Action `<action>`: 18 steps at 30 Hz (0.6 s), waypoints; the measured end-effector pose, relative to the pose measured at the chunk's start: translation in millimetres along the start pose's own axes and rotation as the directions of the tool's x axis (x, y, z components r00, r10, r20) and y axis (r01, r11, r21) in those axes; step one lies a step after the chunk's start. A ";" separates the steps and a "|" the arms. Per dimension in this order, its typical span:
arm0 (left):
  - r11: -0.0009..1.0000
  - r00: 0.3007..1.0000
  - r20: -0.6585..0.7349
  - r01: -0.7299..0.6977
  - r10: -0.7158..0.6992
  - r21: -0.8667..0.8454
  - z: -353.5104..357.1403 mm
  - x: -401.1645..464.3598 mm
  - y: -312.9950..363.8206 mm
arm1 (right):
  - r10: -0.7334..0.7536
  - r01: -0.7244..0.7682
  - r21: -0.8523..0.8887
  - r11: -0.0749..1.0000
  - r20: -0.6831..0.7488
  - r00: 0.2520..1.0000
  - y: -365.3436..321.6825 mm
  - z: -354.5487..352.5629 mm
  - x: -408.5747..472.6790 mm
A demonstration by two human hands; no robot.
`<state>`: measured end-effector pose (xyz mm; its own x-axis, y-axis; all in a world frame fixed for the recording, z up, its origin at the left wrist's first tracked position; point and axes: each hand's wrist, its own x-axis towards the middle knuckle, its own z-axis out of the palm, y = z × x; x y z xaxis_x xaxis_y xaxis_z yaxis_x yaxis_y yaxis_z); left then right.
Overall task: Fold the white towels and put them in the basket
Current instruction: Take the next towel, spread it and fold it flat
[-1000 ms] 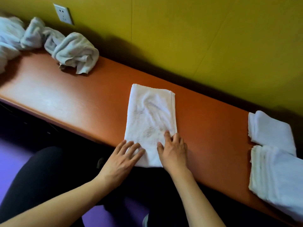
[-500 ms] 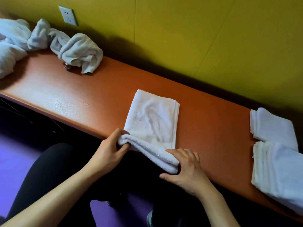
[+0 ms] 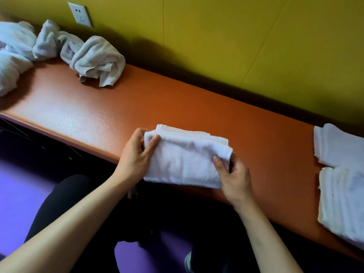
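while pinching the folded towel (image 3: 185, 160) at the shelf's (image 3: 98, 107) front edge, left hand (image 3: 136, 156) and right hand (image 3: 234, 174) both grasping.

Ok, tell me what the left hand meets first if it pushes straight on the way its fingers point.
The left hand points right, already gripping the folded towel; beyond it, probably the right hand.

Long orange worktop (image 3: 137, 107) against yellow-green panelled wall (image 3: 236, 36); white socket (image 3: 80, 14) upper left; purple floor (image 3: 17, 203) below; soft sheen on worktop's left.
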<state>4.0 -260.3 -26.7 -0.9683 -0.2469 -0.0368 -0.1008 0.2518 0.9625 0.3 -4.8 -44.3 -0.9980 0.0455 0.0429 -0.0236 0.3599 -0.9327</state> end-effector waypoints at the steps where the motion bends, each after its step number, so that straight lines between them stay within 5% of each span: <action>1: 0.995 0.998 -0.008 0.063 -0.064 -0.078 1.3 6.0 -0.7 | 0.004 -0.005 -0.014 1.000 -0.044 0.999 0.0 6.1 9.3; 3: 0.986 0.996 0.024 0.083 -0.080 -0.145 0.7 14.0 -6.9 | 0.043 -0.047 -0.029 0.998 -0.112 0.993 0.5 15.4 26.6; 7: 0.991 0.977 0.184 -0.124 0.112 0.055 -1.5 20.0 -22.0 | 0.107 -0.122 -0.080 0.989 -0.174 0.979 8.3 26.6 54.1; 10: 0.956 0.975 0.106 -0.215 0.198 0.198 6.2 33.7 -32.7 | 0.141 -0.178 -0.147 0.973 -0.233 0.962 13.7 34.2 73.1; 14: 0.882 0.992 -0.001 -0.108 0.122 0.459 18.1 40.5 -51.2 | 0.170 -0.229 -0.300 0.926 -0.212 0.962 24.1 46.9 77.1; 18: 0.874 0.990 -0.122 -0.009 0.078 0.487 19.7 34.8 -57.8 | 0.214 -0.284 -0.274 0.919 -0.258 0.942 28.2 45.4 70.5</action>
<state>-28.4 -265.1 -88.9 -0.9383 -0.3385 0.0713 -0.1905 0.6776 0.7103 -73.4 -33.8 -83.9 -0.9305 0.3600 -0.0672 0.2775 0.5732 -0.7710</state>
